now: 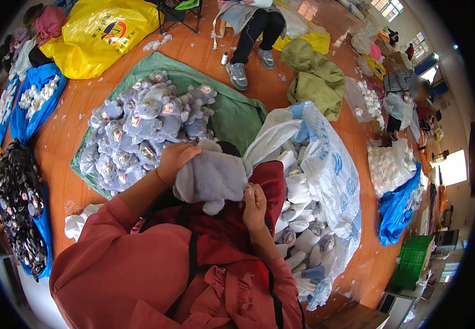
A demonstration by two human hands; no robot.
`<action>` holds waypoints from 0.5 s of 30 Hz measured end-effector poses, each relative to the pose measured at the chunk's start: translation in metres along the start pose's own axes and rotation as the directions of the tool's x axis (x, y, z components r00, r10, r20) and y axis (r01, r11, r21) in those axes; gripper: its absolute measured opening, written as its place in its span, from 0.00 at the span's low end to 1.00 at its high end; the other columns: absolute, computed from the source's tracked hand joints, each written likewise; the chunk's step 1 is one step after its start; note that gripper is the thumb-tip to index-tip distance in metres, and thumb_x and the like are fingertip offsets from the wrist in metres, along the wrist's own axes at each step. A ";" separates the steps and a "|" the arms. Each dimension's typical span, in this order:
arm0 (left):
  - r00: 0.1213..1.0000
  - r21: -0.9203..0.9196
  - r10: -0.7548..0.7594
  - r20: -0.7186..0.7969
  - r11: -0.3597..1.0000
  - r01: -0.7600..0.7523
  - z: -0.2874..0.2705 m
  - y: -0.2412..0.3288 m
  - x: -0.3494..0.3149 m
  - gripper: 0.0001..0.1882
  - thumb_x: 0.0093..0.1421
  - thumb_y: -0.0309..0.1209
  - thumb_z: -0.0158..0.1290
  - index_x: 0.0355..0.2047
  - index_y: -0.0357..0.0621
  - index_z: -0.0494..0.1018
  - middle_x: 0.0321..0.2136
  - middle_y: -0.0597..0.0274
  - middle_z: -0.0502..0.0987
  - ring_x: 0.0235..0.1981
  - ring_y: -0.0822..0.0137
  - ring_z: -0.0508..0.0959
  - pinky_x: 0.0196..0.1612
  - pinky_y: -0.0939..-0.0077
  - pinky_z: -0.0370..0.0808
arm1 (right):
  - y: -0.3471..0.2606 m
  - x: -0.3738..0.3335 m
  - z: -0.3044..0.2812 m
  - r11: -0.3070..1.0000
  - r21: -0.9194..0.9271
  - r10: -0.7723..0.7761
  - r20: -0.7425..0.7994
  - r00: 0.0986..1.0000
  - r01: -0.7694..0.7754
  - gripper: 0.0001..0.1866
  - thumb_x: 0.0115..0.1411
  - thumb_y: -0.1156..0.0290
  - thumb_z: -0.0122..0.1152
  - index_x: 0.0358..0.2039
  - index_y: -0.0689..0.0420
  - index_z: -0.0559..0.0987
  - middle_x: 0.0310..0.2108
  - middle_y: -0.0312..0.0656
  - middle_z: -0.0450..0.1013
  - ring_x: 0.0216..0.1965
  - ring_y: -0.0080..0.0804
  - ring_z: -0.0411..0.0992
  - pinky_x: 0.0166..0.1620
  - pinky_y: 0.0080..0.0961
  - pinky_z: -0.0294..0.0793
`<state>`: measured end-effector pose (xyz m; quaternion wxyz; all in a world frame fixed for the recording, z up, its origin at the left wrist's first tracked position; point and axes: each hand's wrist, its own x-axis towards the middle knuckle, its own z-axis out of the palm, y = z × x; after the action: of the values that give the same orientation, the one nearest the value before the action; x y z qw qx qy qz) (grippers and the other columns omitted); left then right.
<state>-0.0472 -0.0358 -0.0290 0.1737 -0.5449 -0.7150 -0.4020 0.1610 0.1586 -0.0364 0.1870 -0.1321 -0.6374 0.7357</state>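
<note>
A grey plush toy [215,176] with short rounded limbs lies over my lap, its plain furry side up and its far side hidden. My left hand [176,163] is closed on its left end, thumb on top and fingers partly out of sight beneath. At the opposite edge my right hand [255,207] pinches the toy by its lower right rim; any small thing between those fingertips is too fine to make out. Just beyond my left hand sits a heap of similar grey plush toys [144,118] with light faces, spread on a green cloth sheet [237,118].
Beside my right knee stands an open white woven sack [330,164] filled with white and grey plush pieces [300,219]. Black plush items [18,203] are piled at the far left. A yellow sack [103,33] lies back left. Another person's shoes [238,75] rest ahead. A green crate [413,262] is at right.
</note>
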 end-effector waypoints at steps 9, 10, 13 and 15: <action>0.946 0.126 0.312 0.092 0.939 -0.322 -0.023 0.012 0.019 0.19 0.49 0.28 0.55 0.44 0.49 0.73 0.22 0.64 0.69 0.21 0.61 0.72 0.20 0.67 0.69 | 0.001 0.018 -0.022 0.996 -0.072 0.052 0.120 0.991 -0.043 0.09 0.71 0.65 0.49 0.34 0.55 0.71 0.31 0.28 0.64 0.34 0.15 0.61 0.40 0.15 0.63; 0.938 0.117 0.329 0.111 0.933 -0.341 -0.025 0.015 0.021 0.19 0.49 0.28 0.54 0.44 0.49 0.73 0.22 0.64 0.69 0.21 0.62 0.72 0.20 0.67 0.69 | -0.001 0.023 -0.021 0.994 -0.106 0.034 0.132 0.991 -0.020 0.09 0.71 0.65 0.50 0.35 0.56 0.71 0.31 0.29 0.64 0.33 0.16 0.61 0.39 0.15 0.63; 0.920 0.050 0.353 0.167 0.929 -0.366 -0.021 0.017 0.023 0.19 0.49 0.30 0.55 0.44 0.49 0.74 0.24 0.63 0.71 0.23 0.60 0.74 0.22 0.65 0.70 | -0.008 0.036 -0.019 0.977 -0.206 -0.017 0.175 0.984 0.054 0.09 0.70 0.66 0.51 0.35 0.58 0.71 0.28 0.30 0.64 0.32 0.17 0.60 0.37 0.17 0.64; 0.962 -0.058 0.254 0.103 0.967 -0.250 -0.015 0.015 0.020 0.19 0.49 0.30 0.55 0.45 0.49 0.75 0.25 0.62 0.73 0.25 0.58 0.75 0.25 0.64 0.71 | -0.016 0.039 -0.016 0.956 -0.288 -0.009 0.176 0.984 0.060 0.13 0.70 0.64 0.52 0.30 0.58 0.71 0.26 0.28 0.62 0.30 0.18 0.58 0.35 0.18 0.63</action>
<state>-0.0433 -0.0334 0.0003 0.1719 -0.6564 -0.6393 -0.3617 0.1346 0.1921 -0.0212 0.1224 -0.0830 -0.7550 0.6389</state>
